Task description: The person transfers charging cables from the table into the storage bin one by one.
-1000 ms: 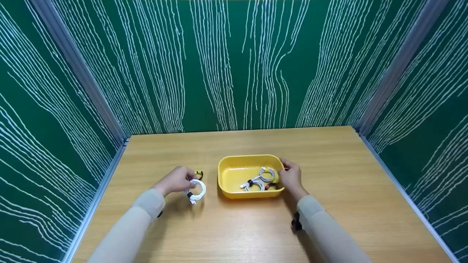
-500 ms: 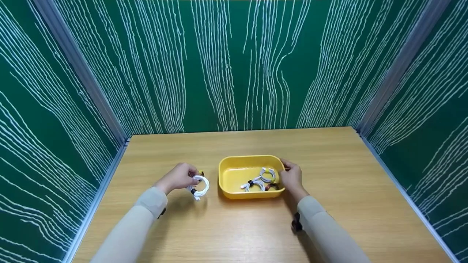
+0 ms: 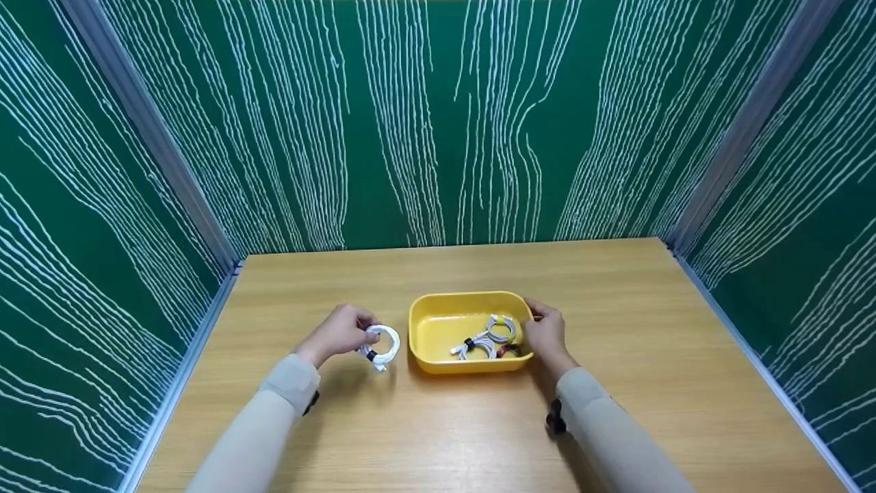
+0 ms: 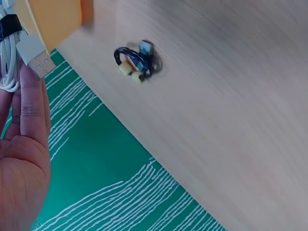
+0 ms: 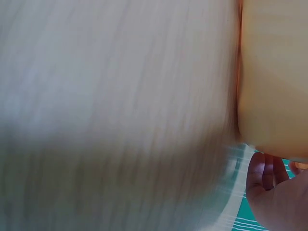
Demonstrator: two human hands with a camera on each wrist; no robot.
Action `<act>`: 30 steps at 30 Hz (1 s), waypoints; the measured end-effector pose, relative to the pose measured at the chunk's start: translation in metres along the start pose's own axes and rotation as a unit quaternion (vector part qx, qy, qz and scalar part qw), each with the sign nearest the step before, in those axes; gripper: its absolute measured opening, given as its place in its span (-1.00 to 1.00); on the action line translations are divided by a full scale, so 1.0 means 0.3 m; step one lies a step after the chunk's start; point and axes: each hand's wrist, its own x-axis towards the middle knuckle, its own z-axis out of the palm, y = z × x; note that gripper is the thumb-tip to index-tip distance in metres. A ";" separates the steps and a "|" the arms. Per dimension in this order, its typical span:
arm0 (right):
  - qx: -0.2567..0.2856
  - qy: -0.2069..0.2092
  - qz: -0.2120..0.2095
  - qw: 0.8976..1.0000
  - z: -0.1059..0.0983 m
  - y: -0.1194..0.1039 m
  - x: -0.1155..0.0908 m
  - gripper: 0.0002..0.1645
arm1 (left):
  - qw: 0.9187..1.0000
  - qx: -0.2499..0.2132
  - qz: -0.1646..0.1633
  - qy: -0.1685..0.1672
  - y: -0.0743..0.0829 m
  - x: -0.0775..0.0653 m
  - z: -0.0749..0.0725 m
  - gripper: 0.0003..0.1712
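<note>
A coiled white USB cable, bound with a black strap, hangs from the fingers of my left hand, just left of the yellow bin. Its metal USB plug shows in the left wrist view. My right hand grips the bin's right end; in the right wrist view its fingers curl under the bin. Inside the bin lie a grey-white coil with a black strap, another coil with a yellow strap and a small dark red coil.
A small black cable coil with a yellowish strap lies on the wooden table; the left hand hides it in the head view. Green panels with white lines enclose the table's back and sides.
My left hand has moved slightly right with the white USB cable, nearer the bin, and now covers the black coil in the head view. The right hand and bin stay put.
</note>
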 end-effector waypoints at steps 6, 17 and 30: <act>-0.008 0.007 -0.012 1.000 0.001 -0.003 -0.003 -0.35 | 1.000 -0.024 0.002 0.013 0.002 0.005 0.020 -0.90; -0.026 0.015 -0.030 0.999 0.001 -0.003 -0.007 -0.33 | 0.996 -0.081 -0.023 0.042 0.023 0.018 0.065 -0.85; -0.013 0.000 -0.008 1.000 -0.005 -0.007 -0.006 -0.31 | 0.988 -0.128 -0.033 0.079 0.067 0.051 0.120 -0.78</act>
